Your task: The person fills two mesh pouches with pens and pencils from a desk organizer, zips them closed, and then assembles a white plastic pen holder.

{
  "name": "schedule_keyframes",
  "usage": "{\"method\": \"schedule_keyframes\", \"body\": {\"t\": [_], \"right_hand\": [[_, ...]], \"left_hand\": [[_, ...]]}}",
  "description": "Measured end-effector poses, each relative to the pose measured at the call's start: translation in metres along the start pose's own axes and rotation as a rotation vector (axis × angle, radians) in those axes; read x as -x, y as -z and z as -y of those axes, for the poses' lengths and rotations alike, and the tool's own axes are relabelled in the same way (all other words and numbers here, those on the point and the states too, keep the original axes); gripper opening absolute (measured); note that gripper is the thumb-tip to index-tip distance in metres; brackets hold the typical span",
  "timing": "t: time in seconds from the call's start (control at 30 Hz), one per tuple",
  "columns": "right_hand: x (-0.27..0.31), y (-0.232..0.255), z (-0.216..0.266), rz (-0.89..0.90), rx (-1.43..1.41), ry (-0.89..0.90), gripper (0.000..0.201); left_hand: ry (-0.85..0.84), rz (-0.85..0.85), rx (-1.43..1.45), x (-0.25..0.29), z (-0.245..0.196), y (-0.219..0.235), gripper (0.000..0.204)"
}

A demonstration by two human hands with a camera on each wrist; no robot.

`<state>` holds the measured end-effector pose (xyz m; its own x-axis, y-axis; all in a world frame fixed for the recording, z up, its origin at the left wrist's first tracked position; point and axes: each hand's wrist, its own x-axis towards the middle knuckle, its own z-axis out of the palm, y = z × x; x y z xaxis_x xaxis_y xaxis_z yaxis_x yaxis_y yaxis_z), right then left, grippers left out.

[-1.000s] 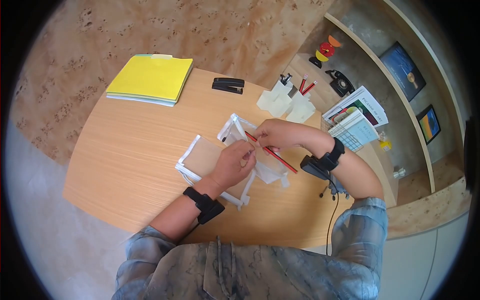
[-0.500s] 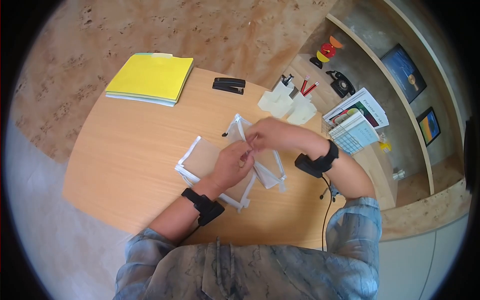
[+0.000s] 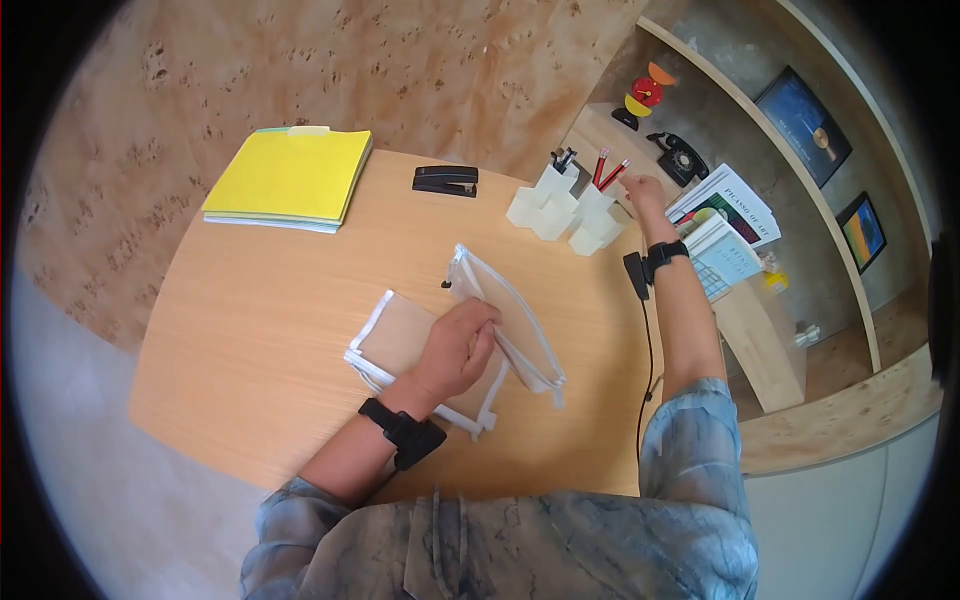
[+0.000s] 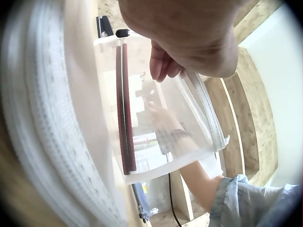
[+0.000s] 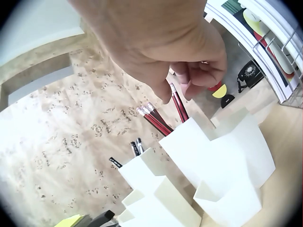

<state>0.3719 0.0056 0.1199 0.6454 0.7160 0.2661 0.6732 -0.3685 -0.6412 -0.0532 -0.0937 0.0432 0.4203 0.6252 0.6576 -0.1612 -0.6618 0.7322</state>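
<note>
— Clear plastic, that zip pouch with the white edging (image 3: 505, 318); where does it lie?

— On the round light-wood table (image 3: 260, 300), near its middle, partly over a second flat pouch with a tan face and white border (image 3: 400, 340). The left hand (image 3: 455, 350) rests on the two, fingers curled, pinching the clear pouch's upper rim. In the left wrist view two red pencils (image 4: 125, 109) lie side by side inside it.

— And the right hand (image 3: 645, 192)?

— Stretched well away, at the table's far edge, above the white angular desk organiser (image 3: 570, 210). In the right wrist view its fingertips (image 5: 189, 87) pinch the eraser end of a red pencil standing in the organiser's cup (image 5: 179, 108), beside several more like it.

— What else sits on the table?

— A yellow folder stack (image 3: 290, 178) at the far left, and a black stapler (image 3: 445, 180) between it and the organiser. Books in a wire rack (image 3: 725, 235) stand beyond the right hand.
</note>
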Motion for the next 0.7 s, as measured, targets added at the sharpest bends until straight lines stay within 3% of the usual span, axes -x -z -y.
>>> {"method": "schedule_keyframes", "body": {"t": [0.27,0.37,0.47,0.53,0.6,0.7], "right_hand": [[-0.019,-0.018,-0.007,-0.05,0.087,0.066,0.031],[-0.024,-0.02,-0.007,-0.199,0.114,0.078,0.028],[-0.008,-0.001,0.019,-0.666,0.064,0.26,0.027],[0.0,0.024,0.044,-0.831,-0.115,0.435,0.024],[0.049,0.054,0.106,-0.713,-0.413,0.601,0.021],[0.117,0.078,0.168,-0.301,-0.655,0.702,0.02]], "left_hand": [[-0.048,0.03,-0.1,-0.004,-0.009,-0.001,0.021],[-0.058,0.033,-0.096,-0.003,-0.009,-0.002,0.02],[-0.066,0.054,-0.158,-0.004,-0.008,0.0,0.021],[-0.072,0.056,-0.196,-0.005,-0.01,0.001,0.02],[-0.069,0.052,-0.228,-0.006,-0.01,0.001,0.018],[-0.049,0.051,-0.253,-0.005,-0.007,0.001,0.018]]}}
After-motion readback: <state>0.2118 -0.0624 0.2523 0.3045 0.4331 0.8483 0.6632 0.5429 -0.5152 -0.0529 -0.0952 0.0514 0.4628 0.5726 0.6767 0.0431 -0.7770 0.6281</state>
